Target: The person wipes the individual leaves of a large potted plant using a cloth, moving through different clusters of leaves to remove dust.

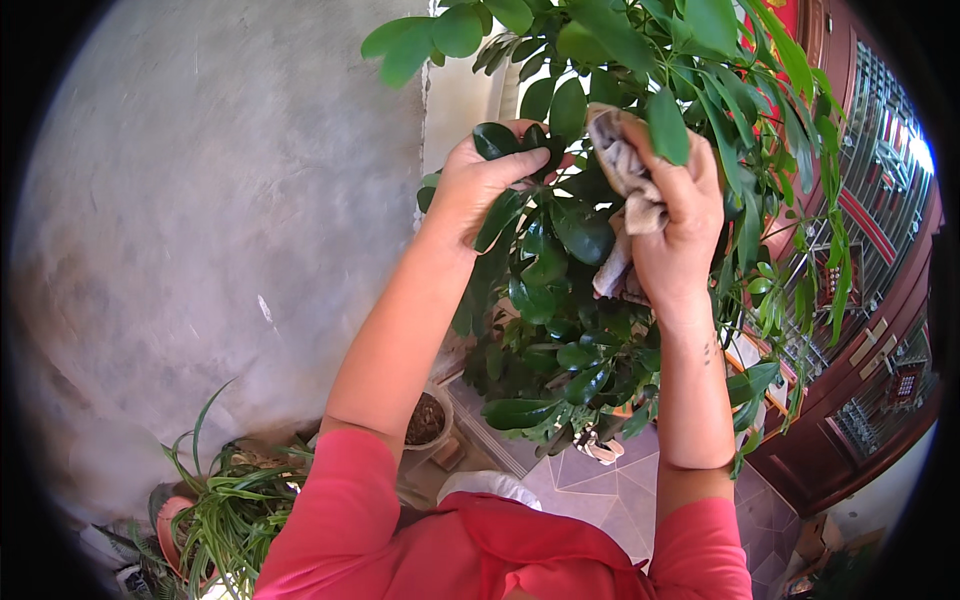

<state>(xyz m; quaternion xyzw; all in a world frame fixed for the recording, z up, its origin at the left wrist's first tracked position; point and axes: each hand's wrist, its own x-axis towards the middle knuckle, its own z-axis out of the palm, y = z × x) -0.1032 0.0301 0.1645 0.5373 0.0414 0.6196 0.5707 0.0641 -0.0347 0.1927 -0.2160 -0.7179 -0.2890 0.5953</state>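
Observation:
A tall leafy umbrella plant (pixel 581 229) with glossy green leaves stands before me, reaching past the top of the view. My left hand (pixel 499 161) pinches a dark green leaf (pixel 495 141) between thumb and fingers at the plant's left side. Bunched in my right hand (pixel 686 202) is a crumpled, greyish-beige cloth (pixel 637 199), whose loose end hangs below the palm. That hand is raised among the foliage, to the right of the left one. A leaf (pixel 667 126) covers part of its fingers.
A bare grey wall (pixel 225 187) rises at left. Below it are a spider plant (pixel 240 517) in a terracotta-coloured pot (pixel 171 529) and a round pot of soil (pixel 426 420). At right stands a dark red door (pixel 832 420) with ornate glass panels. Purple tiles (pixel 592 502) cover the floor.

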